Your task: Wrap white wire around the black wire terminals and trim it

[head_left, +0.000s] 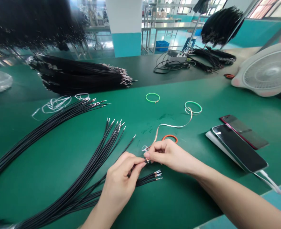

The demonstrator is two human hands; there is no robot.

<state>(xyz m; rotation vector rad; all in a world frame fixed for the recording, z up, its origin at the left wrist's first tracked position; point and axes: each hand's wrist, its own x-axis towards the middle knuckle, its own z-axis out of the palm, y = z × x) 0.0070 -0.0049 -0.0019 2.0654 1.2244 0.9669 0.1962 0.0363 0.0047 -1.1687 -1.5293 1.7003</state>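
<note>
- While the left hand (118, 179) and right hand (170, 156) meet low over the green tabletop (133, 109), their fingertips almost touch.
- Right hand: its fingers (154, 148) close narrowly in a pinch on the near end of a pale flat strip (171, 125), and a small whitish loop (144, 148) sits just beside them.
- Left hand: its fingers (137, 162) also close narrowly at the meeting point, but what they hold is too small and hidden to tell.
- Strip's long axis: it curves loosely up and to the right from the pinch, reaching a green-and-white ring (193, 107), and the right hand is clearly the nearer to it.
- Below the fingers: a black wire bundle (145, 181) passes under the left hand, its metal terminals (158, 175) pointing right, just beside the right hand's wrist side.
- Left of the hands: a second black wire bundle (114, 133) fans upward, with its terminals pointing up and to the right.
- Around the strip: an orange ring (169, 137) lies just beyond the right hand, and a green ring (152, 97) lies well apart, further up the tabletop.
- Right of the hands: a smartphone (238, 148) rests on a white pad (217, 140), beside a dark red phone (244, 132).
</note>
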